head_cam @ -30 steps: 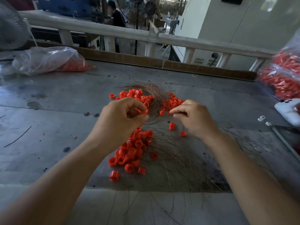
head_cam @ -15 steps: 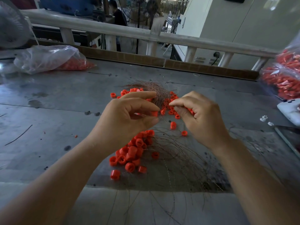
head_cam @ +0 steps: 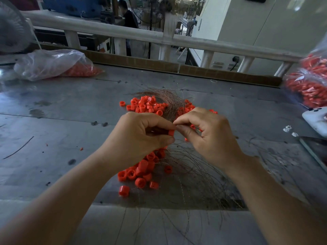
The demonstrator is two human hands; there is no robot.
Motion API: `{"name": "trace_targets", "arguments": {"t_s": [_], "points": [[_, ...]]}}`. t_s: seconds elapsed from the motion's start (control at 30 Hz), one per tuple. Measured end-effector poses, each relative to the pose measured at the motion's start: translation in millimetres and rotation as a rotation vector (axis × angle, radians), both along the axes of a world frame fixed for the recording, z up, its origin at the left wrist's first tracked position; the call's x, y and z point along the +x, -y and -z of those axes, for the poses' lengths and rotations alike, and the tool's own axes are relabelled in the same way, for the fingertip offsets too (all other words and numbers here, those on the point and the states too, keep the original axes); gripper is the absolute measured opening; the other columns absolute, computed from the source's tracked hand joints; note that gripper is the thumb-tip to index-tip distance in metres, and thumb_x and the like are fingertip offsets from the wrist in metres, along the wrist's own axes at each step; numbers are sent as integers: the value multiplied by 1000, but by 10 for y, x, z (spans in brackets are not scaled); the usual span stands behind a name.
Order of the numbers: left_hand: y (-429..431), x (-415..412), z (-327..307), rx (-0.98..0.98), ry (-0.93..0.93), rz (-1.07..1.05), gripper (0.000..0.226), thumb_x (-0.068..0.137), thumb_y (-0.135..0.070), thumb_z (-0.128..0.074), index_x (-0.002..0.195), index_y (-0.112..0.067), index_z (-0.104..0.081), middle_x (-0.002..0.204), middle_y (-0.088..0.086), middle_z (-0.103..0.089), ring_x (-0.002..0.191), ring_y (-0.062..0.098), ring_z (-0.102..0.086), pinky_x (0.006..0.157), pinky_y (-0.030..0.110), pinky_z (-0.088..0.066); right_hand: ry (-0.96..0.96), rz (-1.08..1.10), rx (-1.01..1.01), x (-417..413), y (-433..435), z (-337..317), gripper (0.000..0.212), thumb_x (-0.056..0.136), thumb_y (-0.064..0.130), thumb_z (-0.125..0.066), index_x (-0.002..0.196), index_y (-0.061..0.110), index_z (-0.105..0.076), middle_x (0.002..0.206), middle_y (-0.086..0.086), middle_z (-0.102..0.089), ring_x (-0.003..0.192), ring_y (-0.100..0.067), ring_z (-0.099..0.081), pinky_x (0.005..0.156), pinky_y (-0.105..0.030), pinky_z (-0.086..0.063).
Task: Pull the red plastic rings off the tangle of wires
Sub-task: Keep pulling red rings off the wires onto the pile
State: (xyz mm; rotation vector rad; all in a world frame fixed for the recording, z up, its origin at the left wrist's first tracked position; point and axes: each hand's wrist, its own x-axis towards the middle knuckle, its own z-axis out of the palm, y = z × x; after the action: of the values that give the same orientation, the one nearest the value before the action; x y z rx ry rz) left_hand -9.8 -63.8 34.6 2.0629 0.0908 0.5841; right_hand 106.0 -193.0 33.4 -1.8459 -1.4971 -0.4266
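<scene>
Head: left hand [head_cam: 139, 138] pinches ring [head_cam: 171, 133], right hand [head_cam: 210, 135] perhaps wire [head_cam: 172, 110], loose rings [head_cam: 141, 172] beneath.

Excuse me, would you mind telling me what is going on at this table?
A person is working through a tangle of thin wires at a grey table. The left hand pinches one red ring; the right hand pinches the wires right beside it. Loose rings lie in a near pile and a far pile.
</scene>
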Motion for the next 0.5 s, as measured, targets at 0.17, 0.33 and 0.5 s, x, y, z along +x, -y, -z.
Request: {"name": "trace_targets", "arguments": {"t_s": [0.17,0.33,0.5], "points": [[-29,7,0,-232,65,32,25,56,-25,-68,81,-27,-69,79,-6,-73,69,9,-68,65,16,-54,-29,62,93,37,32,-44,7,79,11,-65,82,8,-71,77,5,-56,71,-4,-53,65,-10,-41],[-112,18,3,-569,134,92,24,57,-9,-67,77,-21,-75,76,1,-71,71,12,-68,64,18,-53,-246,31,254,25,71,-111,17,79,8,-66,84,24,-62,75,8,-58,69,2,-55,59,-4,-39],[-95,19,7,-654,136,127,27,55,-5,-65,77,-17,-75,78,4,-73,75,14,-70,66,18,-53,-263,-16,228,-78,34,-100,14,78,12,-64,81,25,-60,76,7,-60,71,-8,-56,62,-7,-41]]}}
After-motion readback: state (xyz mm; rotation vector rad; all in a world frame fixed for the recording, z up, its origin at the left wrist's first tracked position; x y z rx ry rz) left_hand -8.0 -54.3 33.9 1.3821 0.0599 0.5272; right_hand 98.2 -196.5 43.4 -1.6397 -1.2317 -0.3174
